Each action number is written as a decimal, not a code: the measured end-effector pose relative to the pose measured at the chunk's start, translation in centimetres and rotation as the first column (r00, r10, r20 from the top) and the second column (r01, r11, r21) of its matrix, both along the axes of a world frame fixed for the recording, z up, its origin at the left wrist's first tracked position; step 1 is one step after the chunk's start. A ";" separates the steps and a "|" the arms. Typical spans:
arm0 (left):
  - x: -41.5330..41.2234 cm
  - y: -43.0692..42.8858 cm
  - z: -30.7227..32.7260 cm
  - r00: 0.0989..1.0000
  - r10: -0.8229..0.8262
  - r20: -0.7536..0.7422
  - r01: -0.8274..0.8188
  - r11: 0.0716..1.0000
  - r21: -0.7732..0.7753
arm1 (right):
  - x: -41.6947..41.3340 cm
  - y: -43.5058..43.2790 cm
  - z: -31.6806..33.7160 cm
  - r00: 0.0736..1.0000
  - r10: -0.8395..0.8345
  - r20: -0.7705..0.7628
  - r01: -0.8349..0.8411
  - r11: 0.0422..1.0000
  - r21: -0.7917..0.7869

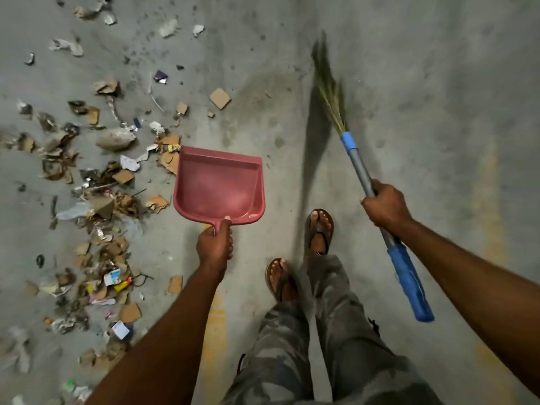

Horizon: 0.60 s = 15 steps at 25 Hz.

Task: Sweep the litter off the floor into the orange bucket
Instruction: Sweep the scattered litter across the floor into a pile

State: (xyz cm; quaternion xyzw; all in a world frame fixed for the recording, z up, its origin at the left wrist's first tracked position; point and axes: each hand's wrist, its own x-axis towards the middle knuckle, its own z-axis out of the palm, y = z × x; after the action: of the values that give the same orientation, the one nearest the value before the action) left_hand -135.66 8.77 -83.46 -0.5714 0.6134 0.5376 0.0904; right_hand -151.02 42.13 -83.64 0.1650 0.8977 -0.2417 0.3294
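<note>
The fingers (pixel 230 247) of our left hand (pixel 214 244) are curled round the short handle of the pink dustpan (pixel 219 185), thumb on top, and our right hand (pixel 385 209) is wrapped tight round the grey pole of the broom (pixel 360 171), between its two blue sleeves. What matters is where the litter (pixel 96 185) lies from both. It forms a ragged band of torn cardboard, wrappers and paper down the left side of the frame, its long axis running from upper left to lower left. The dustpan sits at centre frame, just beside that band, with its open mouth facing the top of the frame and not the litter. The broom slants from lower right up to the bristles (pixel 328 92) at upper centre right, well apart from the litter, with the dustpan between them. Our left hand is therefore the nearer one. We judge that the bristles need to cross to the far left of the band and the pan mouth needs to turn toward it. The orange bucket is not in view, and the bare floor (pixel 423 83) to the right looks already clean.
</note>
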 end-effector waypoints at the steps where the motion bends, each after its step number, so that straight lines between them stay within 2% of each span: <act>1: -0.6 -0.3 -0.4 1.000 0.002 0.021 -0.002 1.000 0.001 | -2.3 -1.9 -0.7 0.998 0.035 0.051 -0.035 0.999 -0.004; 4: -2.1 -1.0 -1.8 0.993 0.009 0.115 -0.007 1.000 -0.019 | -7.3 -8.4 -1.7 0.933 0.334 0.130 -0.328 0.942 -0.071; 6: -3.1 -1.5 -2.4 0.985 0.025 0.173 -0.022 0.999 -0.024 | -9.8 -12.7 -1.5 0.824 0.551 0.131 -0.536 0.833 -0.136; 8: -4.1 -1.7 -2.3 0.978 0.053 0.201 -0.048 0.998 -0.029 | -11.4 -16.1 -0.8 0.744 0.662 0.090 -0.643 0.746 -0.173; 11: -5.7 -1.9 -1.4 0.975 0.102 0.198 -0.098 0.995 -0.028 | -11.0 -17.3 0.9 0.734 0.679 -0.018 -0.671 0.720 -0.177; 15: -7.6 -1.9 0.1 0.982 0.077 0.170 -0.077 0.997 -0.007 | -10.4 -12.2 1.8 0.865 0.501 -0.041 -0.501 0.855 -0.135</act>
State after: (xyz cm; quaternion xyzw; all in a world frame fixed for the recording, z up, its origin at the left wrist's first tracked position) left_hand -143.23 6.88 -83.40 -0.6385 0.5811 0.4898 0.1216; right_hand -161.39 29.91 -81.87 -0.0983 0.8911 -0.2107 0.3898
